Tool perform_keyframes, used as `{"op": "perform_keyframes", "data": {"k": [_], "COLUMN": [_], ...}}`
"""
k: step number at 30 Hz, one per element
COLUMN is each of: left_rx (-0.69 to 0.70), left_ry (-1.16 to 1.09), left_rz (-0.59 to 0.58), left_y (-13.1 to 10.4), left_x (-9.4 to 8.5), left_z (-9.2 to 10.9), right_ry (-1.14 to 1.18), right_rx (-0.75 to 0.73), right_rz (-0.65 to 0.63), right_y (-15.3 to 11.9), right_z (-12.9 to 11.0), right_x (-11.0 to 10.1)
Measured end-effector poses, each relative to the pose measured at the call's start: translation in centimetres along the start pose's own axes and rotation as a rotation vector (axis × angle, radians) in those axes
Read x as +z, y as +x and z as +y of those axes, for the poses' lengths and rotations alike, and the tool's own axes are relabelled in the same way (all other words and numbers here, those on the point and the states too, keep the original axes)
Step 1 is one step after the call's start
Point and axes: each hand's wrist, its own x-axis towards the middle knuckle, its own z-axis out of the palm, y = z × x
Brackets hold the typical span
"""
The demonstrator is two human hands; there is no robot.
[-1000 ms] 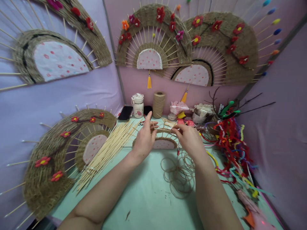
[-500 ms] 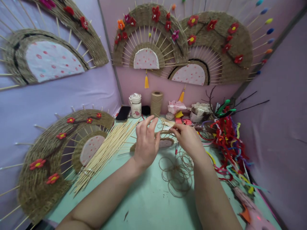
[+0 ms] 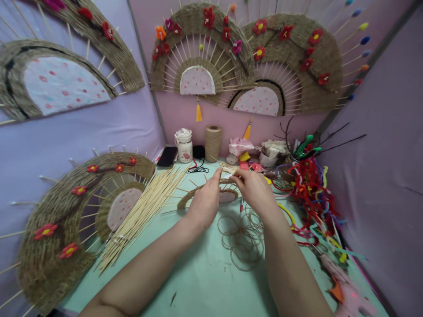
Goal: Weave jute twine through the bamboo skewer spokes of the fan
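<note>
A small half-round woven fan [image 3: 185, 200] stands on the table, with thin sticks spreading from it and a pale panel at its centre. My left hand [image 3: 206, 198] is at its near side, fingers drawn together around the upper rim; it covers part of the weave. At the fan's top right, my right hand [image 3: 254, 187] pinches what looks like the jute twine; the fingertips partly hide it. A loose coil of jute twine [image 3: 243, 253] lies on the table below my right hand.
Bamboo sticks [image 3: 142, 215] lie in a bundle at left, beside a larger woven fan [image 3: 49, 255]. Behind stand a white bottle [image 3: 185, 147], a phone [image 3: 167, 156] and a twine spool [image 3: 213, 143]. Coloured pipe cleaners [image 3: 310, 189] and a pink glue gun [image 3: 350, 290] are at right.
My left hand's raised, spread fingers have come together and lowered onto the fan's rim. My right hand stays pinched at nearly the same place. The view has shifted slightly.
</note>
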Motion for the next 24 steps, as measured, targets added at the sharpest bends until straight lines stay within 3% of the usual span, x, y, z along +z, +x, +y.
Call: {"op": "perform_keyframes", "data": {"k": [4,9,15,24], "left_rx": [0.032,-0.008,-0.025,-0.041], "left_ry": [0.033,0.029,-0.051,-0.016], "left_rz": [0.057,0.133,-0.031,-0.035], "left_y": [0.3,0.5,1.0,0.8], "left_x": [-0.4,-2.7,-4.1,-4.2], "left_z": [-0.7,-1.4,-2.3,-2.4], "right_ry": [0.028,0.090,0.055,0.077], "right_rx": [-0.022,-0.107,-0.128,-0.139], "right_rz": [0.005,0.047,-0.012,-0.027], "right_y": [-0.1,-0.4,-0.6,-0.5], "right_z": [-0.7,-2.3,-2.9,-2.5], "right_x": [0.1,0.7,1.4,1.4]}}
